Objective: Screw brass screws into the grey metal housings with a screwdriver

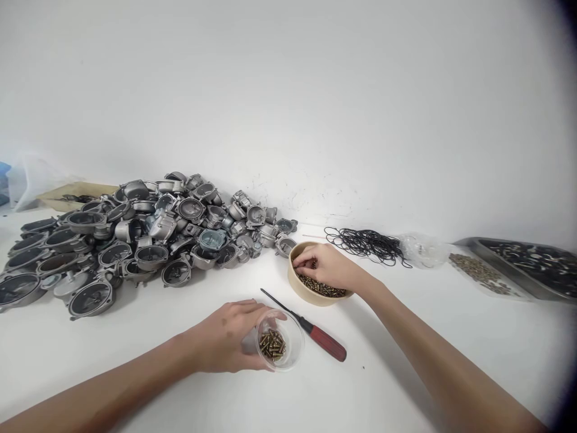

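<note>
My left hand [228, 338] is wrapped around a small clear plastic cup [288, 349] tilted toward me, with several small brass screws [272, 345] inside. My right hand [325, 265] reaches into a tan round bowl [301, 286] full of the same brass screws [322, 288]; its fingers are curled and pinched over the screws, and what they hold is hidden. A red-handled screwdriver [325, 343] lies on the white table between the two hands, its dark shaft pointing to the far left.
A big heap of grey cast metal housings [135, 234] fills the left of the table. Black rubber rings [365, 243] lie behind the bowl. At right are a clear bag [424, 249], a strip of small parts [480, 272] and a metal tray [527, 264].
</note>
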The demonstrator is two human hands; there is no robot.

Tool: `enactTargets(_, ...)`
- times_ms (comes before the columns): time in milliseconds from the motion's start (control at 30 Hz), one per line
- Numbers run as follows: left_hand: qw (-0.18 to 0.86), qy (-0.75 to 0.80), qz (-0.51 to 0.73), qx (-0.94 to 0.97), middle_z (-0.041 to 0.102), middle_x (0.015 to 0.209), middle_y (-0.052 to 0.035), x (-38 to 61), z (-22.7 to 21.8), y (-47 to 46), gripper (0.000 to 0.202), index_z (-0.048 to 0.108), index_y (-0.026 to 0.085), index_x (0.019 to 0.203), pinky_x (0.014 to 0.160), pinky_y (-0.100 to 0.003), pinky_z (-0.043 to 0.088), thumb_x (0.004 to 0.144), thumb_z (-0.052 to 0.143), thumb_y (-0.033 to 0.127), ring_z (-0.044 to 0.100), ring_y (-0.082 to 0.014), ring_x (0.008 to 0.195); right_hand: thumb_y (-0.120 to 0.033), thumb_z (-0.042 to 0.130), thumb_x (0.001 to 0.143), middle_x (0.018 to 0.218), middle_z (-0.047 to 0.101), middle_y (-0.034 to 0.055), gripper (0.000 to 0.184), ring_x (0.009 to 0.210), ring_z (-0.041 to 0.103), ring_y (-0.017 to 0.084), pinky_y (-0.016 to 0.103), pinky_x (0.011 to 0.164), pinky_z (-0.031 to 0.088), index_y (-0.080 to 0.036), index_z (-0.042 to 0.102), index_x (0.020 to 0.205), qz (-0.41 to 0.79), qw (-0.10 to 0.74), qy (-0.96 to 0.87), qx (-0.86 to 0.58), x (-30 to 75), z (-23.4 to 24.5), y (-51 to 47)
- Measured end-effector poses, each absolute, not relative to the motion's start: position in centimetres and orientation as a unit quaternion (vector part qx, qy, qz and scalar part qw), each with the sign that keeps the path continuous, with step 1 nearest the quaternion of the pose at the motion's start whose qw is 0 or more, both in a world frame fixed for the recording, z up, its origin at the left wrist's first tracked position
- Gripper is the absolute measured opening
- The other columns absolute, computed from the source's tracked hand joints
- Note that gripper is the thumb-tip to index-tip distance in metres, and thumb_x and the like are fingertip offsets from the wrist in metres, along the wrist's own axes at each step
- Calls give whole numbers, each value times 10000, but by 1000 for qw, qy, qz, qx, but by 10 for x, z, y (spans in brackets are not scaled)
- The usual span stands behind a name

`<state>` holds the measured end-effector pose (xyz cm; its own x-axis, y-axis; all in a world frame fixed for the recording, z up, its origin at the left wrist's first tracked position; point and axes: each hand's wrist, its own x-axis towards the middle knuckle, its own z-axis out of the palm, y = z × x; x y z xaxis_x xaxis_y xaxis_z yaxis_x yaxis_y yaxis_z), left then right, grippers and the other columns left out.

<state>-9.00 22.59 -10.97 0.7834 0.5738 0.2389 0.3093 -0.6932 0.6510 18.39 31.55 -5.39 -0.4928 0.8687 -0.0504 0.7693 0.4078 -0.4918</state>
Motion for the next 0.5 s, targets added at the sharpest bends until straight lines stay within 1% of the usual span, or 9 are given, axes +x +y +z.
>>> enactTargets(67, 318, 249, 192, 894, 677, 1234, -62, -96, -105, 229, 682, 469, 283, 1455, 1028, -346, 509, 854, 789, 297, 637, -238, 1122, -215, 656, 874, 1013, 754, 35, 178, 813, 674, 165, 287, 725, 506, -215, 807, 968, 222, 102, -845, -476, 183, -54, 315)
enactTargets(100, 324, 256, 175, 894, 654, 1259, -70, -100, -101, 231, 700, 444, 292, 1486, 995, -327, 523, 863, 759, 236, 640, -228, 1103, -212, 659, 870, 1006, 752, 38, 172, 814, 671, 164, 284, 728, 503, -210, 807, 957, 217, 102, -850, -470, 183, -54, 315)
enactTargets(133, 328, 269, 159, 892, 631, 1279, -76, -104, -98, 233, 703, 423, 302, 1508, 938, -299, 540, 878, 705, 174, 648, -208, 1059, -209, 662, 864, 1001, 749, 40, 166, 812, 668, 163, 283, 730, 501, -207, 807, 944, 213, 104, -854, -464, 183, -54, 315)
enactTargets(200, 323, 304, 144, 885, 606, 1262, -79, -112, -92, 240, 669, 427, 305, 1516, 766, -238, 545, 899, 586, 100, 655, -145, 871, -210, 663, 854, 984, 748, 40, 152, 788, 660, 160, 284, 722, 499, -207, 802, 916, 207, 108, -855, -463, 183, -54, 316)
enactTargets(267, 303, 339, 158, 877, 612, 1189, -73, -117, -90, 247, 574, 502, 291, 1468, 648, -218, 513, 922, 554, 124, 606, -103, 697, -223, 656, 855, 948, 755, 36, 142, 759, 660, 159, 288, 708, 501, -209, 790, 899, 210, 116, -848, -473, 185, -53, 316)
enactTargets(333, 283, 358, 171, 873, 620, 1152, -69, -118, -91, 252, 445, 610, 278, 1368, 634, -229, 506, 929, 619, 209, 574, -89, 625, -250, 657, 858, 885, 760, 29, 126, 739, 668, 163, 294, 701, 511, -211, 773, 886, 214, 130, -835, -490, 188, -48, 315)
enactTargets(400, 270, 365, 172, 874, 627, 1151, -72, -117, -96, 254, 354, 680, 265, 1279, 646, -246, 510, 925, 668, 270, 581, -92, 615, -279, 665, 858, 837, 756, 24, 110, 736, 681, 168, 298, 704, 529, -213, 753, 861, 227, 153, -820, -502, 190, -39, 311)
enactTargets(500, 236, 384, 189, 872, 639, 1147, -88, -117, -103, 257, 304, 707, 227, 1235, 667, -264, 517, 947, 654, 308, 631, -121, 661, -308, 684, 849, 819, 752, 20, 107, 743, 693, 169, 293, 709, 551, -219, 738, 825, 277, 186, -806, -489, 188, -17, 296)
